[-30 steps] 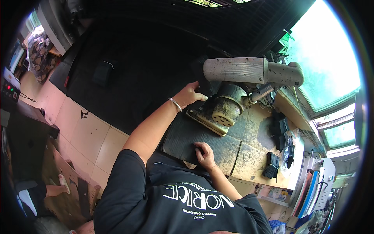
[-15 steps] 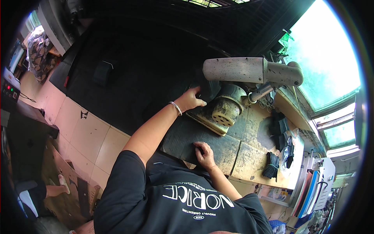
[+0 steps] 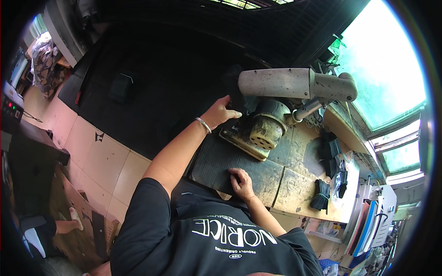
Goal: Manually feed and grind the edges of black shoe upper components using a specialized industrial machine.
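Note:
My left hand [image 3: 218, 113] reaches over the black work surface, left of the dirty machine head, with a bracelet at its wrist. A dark, blurred flat piece [image 3: 234, 86] extends from its fingers up beside the lamp; the kind of piece cannot be told against the black. The machine head [image 3: 267, 131] has a round, perforated cream end and stands on a light base plate [image 3: 244, 145]. My right hand [image 3: 242, 185] rests on the black ribbed board [image 3: 214, 168], its fingers loosely bent and thumb apart, holding nothing that shows.
A grey lamp [image 3: 276, 83] on a jointed arm overhangs the machine. Black bundled strips [image 3: 320, 194] and clear plastic bags [image 3: 341, 181] lie on the wooden bench at right. A dark pouch-like piece [image 3: 120, 88] lies far left. Another person's leg [image 3: 68, 225] shows at lower left.
My left hand has shifted slightly left. The dark piece has swung from beside the machine up toward the lamp's left end. My right hand has stayed still.

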{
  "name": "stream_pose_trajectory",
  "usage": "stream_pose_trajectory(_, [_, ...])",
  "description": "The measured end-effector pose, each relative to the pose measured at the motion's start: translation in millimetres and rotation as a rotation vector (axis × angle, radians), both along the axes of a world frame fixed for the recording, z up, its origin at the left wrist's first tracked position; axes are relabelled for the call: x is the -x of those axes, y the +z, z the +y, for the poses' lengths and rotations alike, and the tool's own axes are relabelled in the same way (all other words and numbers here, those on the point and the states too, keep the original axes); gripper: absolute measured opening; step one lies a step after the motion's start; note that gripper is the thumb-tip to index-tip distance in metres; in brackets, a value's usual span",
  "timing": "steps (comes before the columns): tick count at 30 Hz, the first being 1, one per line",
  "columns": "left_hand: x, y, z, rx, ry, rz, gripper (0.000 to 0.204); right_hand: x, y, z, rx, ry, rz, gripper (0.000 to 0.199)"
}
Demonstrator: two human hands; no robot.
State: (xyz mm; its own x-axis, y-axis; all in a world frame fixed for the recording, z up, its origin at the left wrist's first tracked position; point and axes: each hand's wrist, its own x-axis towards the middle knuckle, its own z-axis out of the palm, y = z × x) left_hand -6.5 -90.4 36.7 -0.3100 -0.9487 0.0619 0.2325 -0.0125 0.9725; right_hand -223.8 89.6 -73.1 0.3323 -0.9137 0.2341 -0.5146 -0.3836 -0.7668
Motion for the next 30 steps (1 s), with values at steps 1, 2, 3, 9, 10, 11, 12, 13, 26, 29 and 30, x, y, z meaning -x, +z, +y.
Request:
stream_pose_trajectory(1, [-0.8, 0.2, -1.8, 0.000, -0.001, 0.000, 0.038, 0.2, -0.3, -0.3, 0.003, 0.002, -0.003, 0.023])
stream_pose_trajectory(2, [-1.7, 0.1, -3.7, -0.009, 0.005, 0.015, 0.040, 0.3, -0.9, -0.4, 0.002, 0.001, -0.003, 0.023])
stream_pose_trajectory(3, [-2.5, -0.2, -5.5, -0.018, 0.011, 0.031, 0.041, 0.3, -1.5, -0.4, -0.002, -0.001, -0.003, 0.023])
stream_pose_trajectory(9, [-8.8, 11.0, -12.8, -0.048, 0.020, 0.147, 0.048, 1.0, -1.6, -2.4, 0.001, 0.002, -0.011, 0.022])
stream_pose_trajectory(10, [-8.1, 13.4, -12.1, -0.049, 0.018, 0.148, 0.048, 1.3, -2.2, -2.1, -0.002, 0.000, -0.012, 0.022])
stream_pose_trajectory(11, [-7.2, 17.0, -10.7, -0.049, 0.045, 0.209, 0.045, 1.8, -2.5, -1.9, -0.002, -0.001, -0.011, 0.022])
stream_pose_trajectory(12, [-6.5, 18.9, -10.4, -0.049, 0.071, 0.270, 0.043, 2.4, -2.7, -2.0, -0.004, -0.002, -0.010, 0.022])
stream_pose_trajectory(13, [-7.7, 19.2, -10.8, -0.049, 0.072, 0.270, 0.043, 2.1, -2.7, -1.6, -0.006, -0.001, -0.009, 0.022])
stream_pose_trajectory(26, [-12.0, 12.9, -5.7, -0.093, 0.016, 0.228, 0.046, 0.9, -1.6, -1.0, -0.002, 0.003, -0.011, 0.022])
stream_pose_trajectory(29, [-9.3, 7.9, -4.4, -0.091, 0.015, 0.205, 0.043, 0.4, -1.4, -1.0, 0.006, 0.005, -0.018, 0.023])
stream_pose_trajectory(30, [-8.3, 6.4, -3.8, -0.087, 0.009, 0.192, 0.042, 0.4, -1.7, -0.9, 0.004, 0.002, -0.018, 0.023])
